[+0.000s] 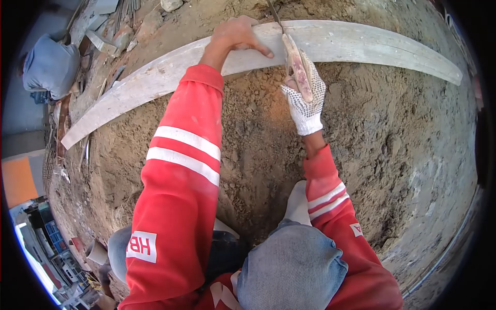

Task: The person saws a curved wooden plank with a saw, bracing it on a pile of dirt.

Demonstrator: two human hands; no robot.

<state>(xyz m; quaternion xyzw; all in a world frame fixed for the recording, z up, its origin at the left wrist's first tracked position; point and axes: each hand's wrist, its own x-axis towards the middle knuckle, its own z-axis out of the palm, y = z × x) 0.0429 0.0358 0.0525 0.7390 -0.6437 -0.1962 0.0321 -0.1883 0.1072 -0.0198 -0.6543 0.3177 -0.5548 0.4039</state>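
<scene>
A long, pale wooden board (361, 44) spans the upper part of the head view, bent into an arc by the lens. My left hand (237, 37), bare, presses down on it, fingers toward its far edge and thumb stretched across its face. Just to the right, my right hand (307, 93) wears a white dotted glove and is closed around the worn wooden handle of what looks like a handsaw (298, 67). Its thin, dark blade shows edge-on across the board's far side; teeth cannot be made out.
Loose brown soil (258, 134) lies beneath the board and around my knees (294, 263). Another person in blue (50, 67) crouches at the far left. Rubble and a stone (171, 4) are at the top left. An orange panel (19, 181) stands at the left edge.
</scene>
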